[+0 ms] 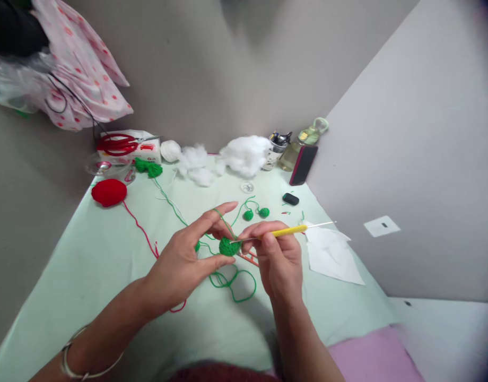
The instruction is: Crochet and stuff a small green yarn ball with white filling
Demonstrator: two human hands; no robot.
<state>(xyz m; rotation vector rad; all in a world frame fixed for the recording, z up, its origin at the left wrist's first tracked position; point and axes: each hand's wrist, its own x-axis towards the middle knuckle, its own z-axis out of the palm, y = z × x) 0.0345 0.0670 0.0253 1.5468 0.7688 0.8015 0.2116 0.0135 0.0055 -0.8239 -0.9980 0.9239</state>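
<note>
Between the thumb and fingers of my left hand [184, 244] is a small round green crochet piece [229, 246], with a strand of green yarn running up over the raised index finger. My right hand [278, 257] grips a crochet hook [289, 231] by its yellow handle; the thin metal tip touches the crochet piece. Loops of green yarn [244, 297] lie on the table below the hands. Two small green crochet balls [263, 212] with yarn tails rest just beyond. Partly hidden behind my right hand is an orange item [250, 259].
A red yarn ball [109, 192], a green yarn bundle [148, 167] and red-handled scissors [119, 144] on a box are at the left. White stuffing [246, 155], a pen cup [273, 154], a bottle [294, 154] and a phone [303, 165] line the back. White paper [333, 254] lies right.
</note>
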